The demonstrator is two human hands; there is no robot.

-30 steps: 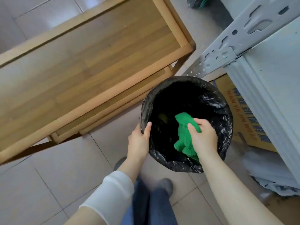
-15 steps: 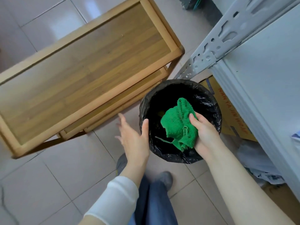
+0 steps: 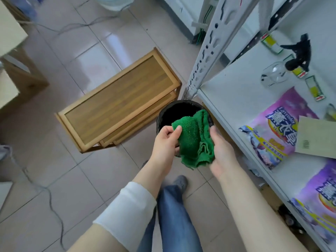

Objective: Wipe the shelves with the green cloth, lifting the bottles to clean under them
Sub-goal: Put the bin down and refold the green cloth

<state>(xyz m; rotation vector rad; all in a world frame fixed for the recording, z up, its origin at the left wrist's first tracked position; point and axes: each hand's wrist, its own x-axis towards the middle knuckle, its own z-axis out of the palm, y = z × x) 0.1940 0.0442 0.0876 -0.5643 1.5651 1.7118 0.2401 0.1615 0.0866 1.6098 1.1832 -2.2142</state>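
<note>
The green cloth [image 3: 195, 138] is bunched up between both hands, held above the black bin [image 3: 170, 110]. My left hand [image 3: 166, 140] pinches its left edge with thumb and fingers. My right hand [image 3: 221, 153] cups it from the right and below. The white metal shelf [image 3: 236, 88] stands to the right. On it sits a clear spray bottle [image 3: 276, 74] with a black trigger head [image 3: 300, 55].
Purple detergent bags [image 3: 271, 128] and a flat card [image 3: 316, 137] lie on the shelf, with small yellow-green packets [image 3: 315, 90] further back. A low wooden rack [image 3: 118, 102] stands left of the bin. Cables run across the tiled floor [image 3: 54, 160].
The cloth has come up out of the bin. My left hand let go of the bin rim and took hold of the cloth. The view rose and now shows the shelf.
</note>
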